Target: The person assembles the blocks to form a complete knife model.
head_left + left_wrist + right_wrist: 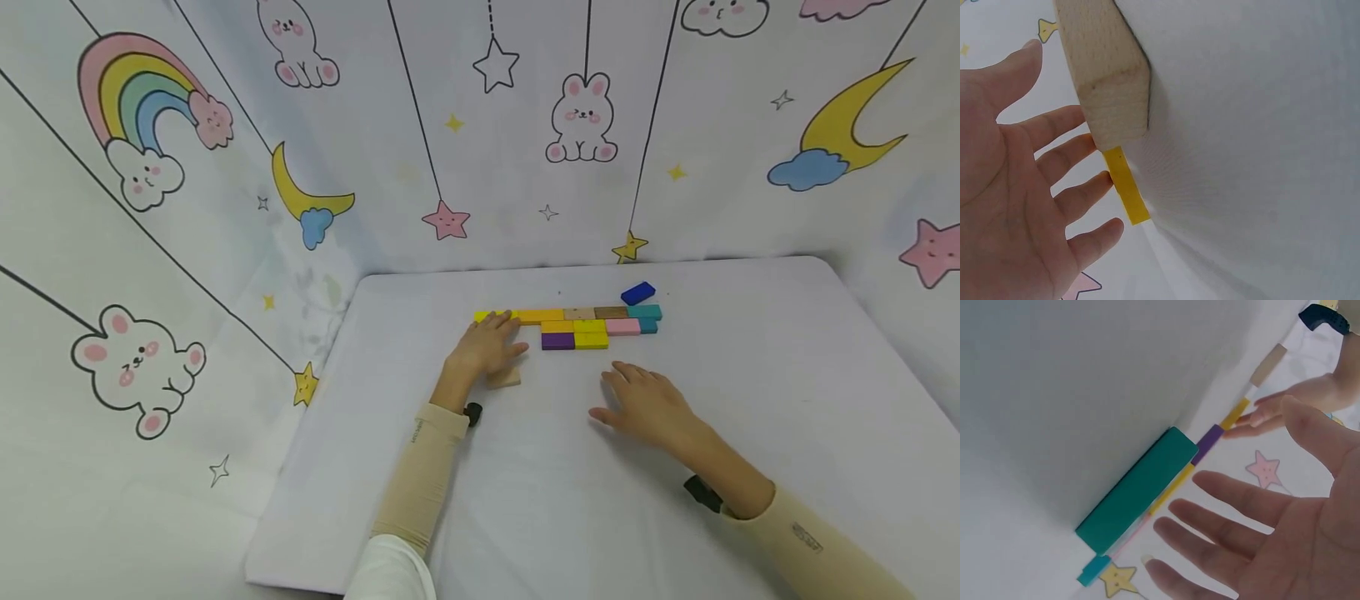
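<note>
My left hand (487, 346) reaches over the left end of the rows of blocks, with its fingers spread. In the left wrist view, its fingertips are at a yellow block (1126, 184), and touch cannot be told for each finger. A plain wooden block (504, 378) lies near that wrist, partly hidden by the hand. My right hand (648, 408) is held in front of the rows with fingers spread, gripping nothing. A green block (1138, 490) lies beside it in the right wrist view; the hand hides it from the head view.
Coloured blocks form three rows, including a purple block (557, 341), a pink block (622, 327) and a teal block (645, 312). Behind them, a dark blue block (638, 292) lies apart at an angle. The white table (555, 500) meets a printed cloth backdrop (510, 167).
</note>
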A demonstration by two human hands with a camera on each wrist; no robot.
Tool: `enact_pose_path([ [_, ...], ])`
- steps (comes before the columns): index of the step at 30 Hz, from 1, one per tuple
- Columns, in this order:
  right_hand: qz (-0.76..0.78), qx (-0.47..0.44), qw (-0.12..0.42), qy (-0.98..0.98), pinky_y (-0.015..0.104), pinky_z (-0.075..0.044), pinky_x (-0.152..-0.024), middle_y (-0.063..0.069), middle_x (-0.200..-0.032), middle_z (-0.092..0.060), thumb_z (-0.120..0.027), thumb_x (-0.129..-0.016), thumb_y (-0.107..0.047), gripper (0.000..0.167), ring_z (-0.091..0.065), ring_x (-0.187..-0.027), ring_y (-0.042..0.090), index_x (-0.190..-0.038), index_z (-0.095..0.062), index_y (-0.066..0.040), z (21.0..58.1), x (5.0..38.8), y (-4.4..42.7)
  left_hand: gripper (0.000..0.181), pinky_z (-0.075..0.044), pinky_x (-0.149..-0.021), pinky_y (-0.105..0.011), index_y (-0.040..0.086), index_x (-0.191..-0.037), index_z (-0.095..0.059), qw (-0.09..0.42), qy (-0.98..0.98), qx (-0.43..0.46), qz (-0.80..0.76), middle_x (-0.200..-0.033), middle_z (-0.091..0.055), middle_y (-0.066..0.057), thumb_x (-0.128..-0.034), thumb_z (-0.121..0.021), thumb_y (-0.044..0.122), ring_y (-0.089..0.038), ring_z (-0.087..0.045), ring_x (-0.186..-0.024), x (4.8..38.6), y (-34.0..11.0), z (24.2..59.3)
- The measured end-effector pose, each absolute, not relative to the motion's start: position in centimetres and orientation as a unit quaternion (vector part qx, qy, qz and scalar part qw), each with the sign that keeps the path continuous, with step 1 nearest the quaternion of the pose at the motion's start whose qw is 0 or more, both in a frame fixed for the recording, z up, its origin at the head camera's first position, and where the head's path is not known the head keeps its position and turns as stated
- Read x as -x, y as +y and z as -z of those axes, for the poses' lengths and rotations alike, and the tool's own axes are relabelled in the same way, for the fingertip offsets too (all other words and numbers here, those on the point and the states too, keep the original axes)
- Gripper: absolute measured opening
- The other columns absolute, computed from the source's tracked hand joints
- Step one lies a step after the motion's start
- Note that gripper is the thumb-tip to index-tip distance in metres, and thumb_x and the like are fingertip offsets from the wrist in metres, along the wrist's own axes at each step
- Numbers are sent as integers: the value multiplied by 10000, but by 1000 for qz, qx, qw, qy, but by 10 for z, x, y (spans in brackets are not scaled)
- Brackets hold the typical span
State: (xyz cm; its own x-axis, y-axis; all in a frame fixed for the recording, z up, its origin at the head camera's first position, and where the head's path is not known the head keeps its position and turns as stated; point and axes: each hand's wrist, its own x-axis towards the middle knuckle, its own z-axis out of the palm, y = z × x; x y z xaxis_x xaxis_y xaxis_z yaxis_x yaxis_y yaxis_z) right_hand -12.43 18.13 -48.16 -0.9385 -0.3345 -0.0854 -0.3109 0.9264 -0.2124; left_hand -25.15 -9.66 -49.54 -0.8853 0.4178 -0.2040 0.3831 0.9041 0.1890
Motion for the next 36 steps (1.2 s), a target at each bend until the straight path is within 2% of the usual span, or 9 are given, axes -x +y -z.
enact_pose_path([
  [16, 111, 177, 42, 977, 640, -484, -1051, 284, -1448, -570, -774, -917, -500, 701, -588, -1273, 485, -1363, -654, 26, 480, 76, 207, 659, -174, -1286, -559, 186, -1638, -366, 118, 970, -201, -77, -1729, -241, -49, -1091, -448, 544, -304, -195, -1596, 253, -99, 499],
  [36, 114, 160, 58, 979, 667, -477, -1041, 299, -1468, -551, -761, -918, -528, 714, -577, -1277, 509, -1371, -654, 13, 480, 57, 217, 663, -176, -1286, -556, 182, -1639, -361, 119, 969, -203, -75, -1730, -239, -48, -1092, -440, 547, -301, -187, -1598, 253, -97, 498],
])
